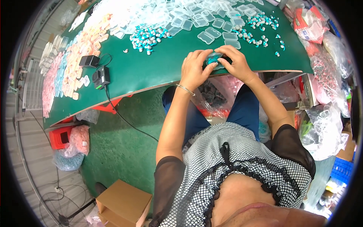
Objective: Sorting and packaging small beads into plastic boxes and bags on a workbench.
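Observation:
Between my two hands, at the near edge of the green table point(151, 73), is a small clear plastic case point(219, 67) with something teal inside. My left hand point(196, 67) grips its left side, thumb at the near edge and fingers curled over the far side. My right hand point(236, 62) holds the right side, its thumb pressed in by the teal piece point(213, 59). My fingers hide part of the case. Just beyond my hands lie open, clear cases point(206, 37). Small teal-and-grey pieces point(145, 39) lie heaped to the left, with another scatter point(261, 22) at the right.
Many clear cases point(177, 15) cover the table's far side. Peach plastic pieces point(85, 41) spread along the left. Two black boxes point(89, 61) stand near the left front, one trailing a cable point(123, 121). Plastic bags point(325, 68) crowd the right; a cardboard box point(124, 198) sits on the floor.

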`<state>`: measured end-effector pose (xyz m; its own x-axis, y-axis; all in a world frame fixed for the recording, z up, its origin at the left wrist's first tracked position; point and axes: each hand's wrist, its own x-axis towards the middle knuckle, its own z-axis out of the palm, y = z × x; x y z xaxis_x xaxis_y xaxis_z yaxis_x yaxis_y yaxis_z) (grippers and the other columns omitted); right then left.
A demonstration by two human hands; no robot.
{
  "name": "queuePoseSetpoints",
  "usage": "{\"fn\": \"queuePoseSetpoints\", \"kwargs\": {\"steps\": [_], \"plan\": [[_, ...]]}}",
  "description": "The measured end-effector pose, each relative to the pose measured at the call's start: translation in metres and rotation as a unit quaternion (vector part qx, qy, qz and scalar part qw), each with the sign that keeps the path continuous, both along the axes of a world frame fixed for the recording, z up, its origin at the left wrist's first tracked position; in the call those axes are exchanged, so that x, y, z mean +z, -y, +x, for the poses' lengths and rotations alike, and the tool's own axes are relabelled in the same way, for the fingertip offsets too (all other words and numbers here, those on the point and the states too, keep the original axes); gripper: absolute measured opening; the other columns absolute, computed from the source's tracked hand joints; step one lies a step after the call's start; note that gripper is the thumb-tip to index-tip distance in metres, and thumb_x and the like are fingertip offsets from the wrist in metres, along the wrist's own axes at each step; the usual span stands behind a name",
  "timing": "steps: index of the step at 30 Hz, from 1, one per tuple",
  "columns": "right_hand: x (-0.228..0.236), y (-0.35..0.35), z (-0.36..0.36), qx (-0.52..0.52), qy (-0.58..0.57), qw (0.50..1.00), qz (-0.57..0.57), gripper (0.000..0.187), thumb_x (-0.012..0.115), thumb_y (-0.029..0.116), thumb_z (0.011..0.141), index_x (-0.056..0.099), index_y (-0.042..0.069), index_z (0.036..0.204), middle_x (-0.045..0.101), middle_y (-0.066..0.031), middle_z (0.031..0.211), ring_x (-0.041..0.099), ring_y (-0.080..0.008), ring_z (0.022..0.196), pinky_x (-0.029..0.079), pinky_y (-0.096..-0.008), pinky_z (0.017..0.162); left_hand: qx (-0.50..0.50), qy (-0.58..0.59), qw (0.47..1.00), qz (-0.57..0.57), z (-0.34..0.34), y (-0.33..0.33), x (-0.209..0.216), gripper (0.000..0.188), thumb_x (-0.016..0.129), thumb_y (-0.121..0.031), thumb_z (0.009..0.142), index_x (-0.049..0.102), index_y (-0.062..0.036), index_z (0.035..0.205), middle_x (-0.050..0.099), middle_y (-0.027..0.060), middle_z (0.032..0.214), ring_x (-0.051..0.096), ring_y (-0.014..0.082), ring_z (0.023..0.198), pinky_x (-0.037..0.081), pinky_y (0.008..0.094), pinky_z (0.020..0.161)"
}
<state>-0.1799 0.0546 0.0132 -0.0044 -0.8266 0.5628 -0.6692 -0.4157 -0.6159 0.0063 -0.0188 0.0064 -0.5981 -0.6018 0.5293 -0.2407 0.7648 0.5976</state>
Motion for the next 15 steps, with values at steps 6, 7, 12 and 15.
{"fn": "queuePoseSetpoints", "kwargs": {"steps": [6,7,12,15], "plan": [[0.000,-0.003,-0.003,0.011,-0.057,0.997,-0.046,0.030,0.068,0.001,0.079,0.064,0.005,0.108,0.064,-0.0129,0.105,0.062,-0.0303,0.097,0.052,-0.0372,0.082,0.025,-0.007,1.000,-0.016,-0.002,-0.003,-0.001,0.036,0.075,-0.023,0.076,0.068,-0.0158,0.111,0.064,0.0068,0.105,0.059,0.0282,0.098,0.045,0.0399,0.083],[0.000,-0.004,-0.003,0.011,-0.057,0.997,-0.046,0.030,0.068,0.001,0.079,0.064,0.005,0.108,0.064,-0.0129,0.105,0.062,-0.0303,0.097,0.052,-0.0372,0.082,0.025,-0.003,1.000,-0.015,-0.002,-0.003,-0.001,0.035,0.076,-0.023,0.076,0.069,-0.0159,0.109,0.064,0.0060,0.104,0.059,0.0278,0.098,0.045,0.0395,0.083],[-0.001,-0.012,0.001,0.004,-0.071,0.996,-0.056,0.026,0.067,0.000,0.079,0.066,0.005,0.104,0.065,-0.0122,0.103,0.062,-0.0303,0.096,0.052,-0.0383,0.083,0.023,0.008,1.000,-0.003,-0.001,0.000,-0.004,0.034,0.078,-0.025,0.073,0.071,-0.0171,0.106,0.065,0.0041,0.102,0.059,0.0269,0.098,0.045,0.0390,0.083],[-0.003,-0.015,0.002,-0.007,-0.078,0.995,-0.057,0.024,0.068,0.001,0.079,0.067,0.005,0.103,0.065,-0.0121,0.103,0.063,-0.0305,0.096,0.052,-0.0388,0.083,-0.009,0.007,1.000,0.011,0.003,0.002,0.000,0.038,0.079,-0.026,0.072,0.071,-0.0177,0.108,0.065,0.0045,0.104,0.058,0.0269,0.099,0.045,0.0396,0.084]]}}
